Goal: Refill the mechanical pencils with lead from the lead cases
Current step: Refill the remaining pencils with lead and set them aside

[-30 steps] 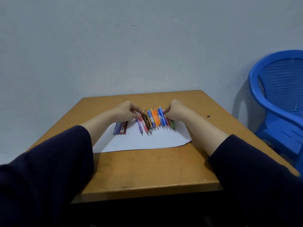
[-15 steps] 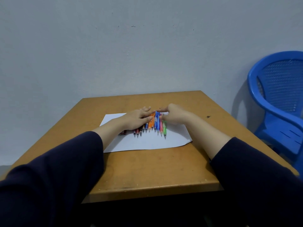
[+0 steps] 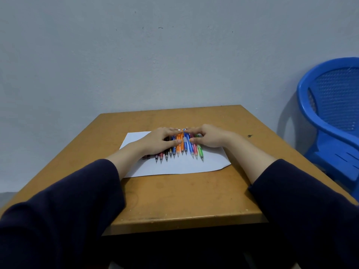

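**On the white sheet: a row of pencils framed by two flat hands**

On a white sheet of paper [image 3: 174,167] laid over the brown wooden table [image 3: 184,200], a row of coloured plastic mechanical pencils [image 3: 179,147] is seen side by side, tips pointing toward the person. Red and dark barrels are seen at the left end, orange and blue ones in the middle, pink and green ones at the right. The left hand [image 3: 157,141] is laid flat, palm down, over the left part of the row, fingers spread and nothing gripped. The right hand [image 3: 208,137] is laid likewise at the right end, fingers extended and touching the pencils' far ends, with nothing clasped. A small dark red lead case [image 3: 146,157] is glimpsed just under the left wrist, mostly hidden. Both forearms are covered by dark navy sleeves [image 3: 68,210]. A blue plastic chair [image 3: 330,117] is seen beside the table, against a pale grey wall [image 3: 155,55].
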### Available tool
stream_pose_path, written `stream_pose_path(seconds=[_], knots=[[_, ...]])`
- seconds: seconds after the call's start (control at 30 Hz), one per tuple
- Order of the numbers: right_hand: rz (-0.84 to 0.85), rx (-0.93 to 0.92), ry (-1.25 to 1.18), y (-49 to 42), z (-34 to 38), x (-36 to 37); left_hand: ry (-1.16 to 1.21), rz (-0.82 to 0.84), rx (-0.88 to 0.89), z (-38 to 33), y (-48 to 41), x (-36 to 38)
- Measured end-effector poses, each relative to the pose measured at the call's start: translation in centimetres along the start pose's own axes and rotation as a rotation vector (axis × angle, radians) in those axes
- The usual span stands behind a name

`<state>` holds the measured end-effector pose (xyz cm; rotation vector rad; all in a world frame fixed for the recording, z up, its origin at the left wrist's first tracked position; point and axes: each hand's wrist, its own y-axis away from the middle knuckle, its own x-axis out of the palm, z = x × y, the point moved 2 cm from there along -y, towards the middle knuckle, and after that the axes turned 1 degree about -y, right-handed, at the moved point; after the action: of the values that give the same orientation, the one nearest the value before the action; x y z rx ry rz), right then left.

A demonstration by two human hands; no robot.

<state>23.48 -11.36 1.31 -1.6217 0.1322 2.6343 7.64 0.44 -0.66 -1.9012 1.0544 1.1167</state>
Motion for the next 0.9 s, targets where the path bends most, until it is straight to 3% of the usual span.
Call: stream_pose_path(seconds=[0.23, 0.63, 0.9], knots=[[-0.007, -0.057, -0.02, -0.2, -0.4, 0.6, -0.08, 0.042, 0.001, 0.0, -0.1, 0.1], [-0.108, -0.075, -0.095, -0.5, -0.7, 1.0, 0.026, -0.056, 0.008, -0.2, 0.3, -0.1], [-0.116, -0.07, -0.162, -0.5, -0.6, 0.9, 0.053, -0.023, -0.055, -0.4, 0.1, -0.1]])
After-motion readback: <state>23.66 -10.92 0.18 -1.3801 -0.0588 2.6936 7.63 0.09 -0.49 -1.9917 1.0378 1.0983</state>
